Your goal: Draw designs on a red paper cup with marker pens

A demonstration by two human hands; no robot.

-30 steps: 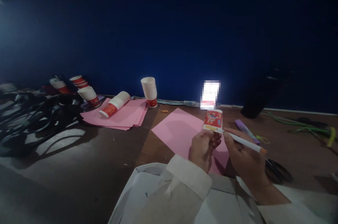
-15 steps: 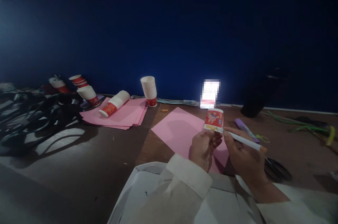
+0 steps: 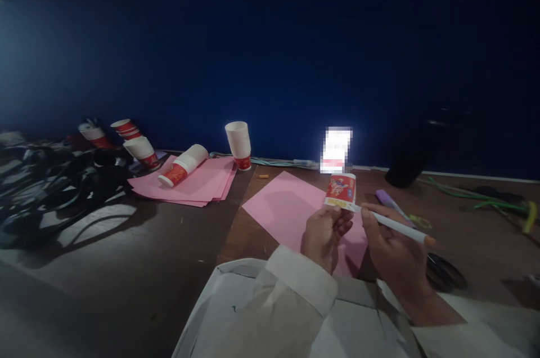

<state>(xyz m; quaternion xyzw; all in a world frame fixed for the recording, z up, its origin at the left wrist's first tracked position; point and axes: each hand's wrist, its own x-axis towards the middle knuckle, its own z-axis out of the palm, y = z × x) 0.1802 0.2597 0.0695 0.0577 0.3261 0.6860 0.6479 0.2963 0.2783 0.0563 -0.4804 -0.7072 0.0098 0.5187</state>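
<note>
My left hand [image 3: 324, 234] is closed around the lower edge of a red printed paper cup [image 3: 341, 189], which has a figure and yellow markings on it. I cannot tell whether it is a whole cup or a cut one. In my right hand [image 3: 392, 248] is a white marker [image 3: 400, 227] with an orange end, gripped like a pen. Its tip points left, at the cup's lower right edge; whether they touch is unclear. Beneath both hands lies a pink sheet of paper [image 3: 280, 200].
A stack of pink paper [image 3: 202, 183] at left carries lying cups [image 3: 184, 165]. Nested white cups [image 3: 238, 147] stand beside it, near a small orange cap [image 3: 264, 177]. Behind is a glowing screen [image 3: 336, 150]. Right: a purple marker [image 3: 386, 200], scissors [image 3: 445, 272], green cords [image 3: 485, 203]. Black cables [image 3: 54, 189] crowd the left.
My right hand and the marker have shifted slightly to the right. The cup has turned a little in my left hand.
</note>
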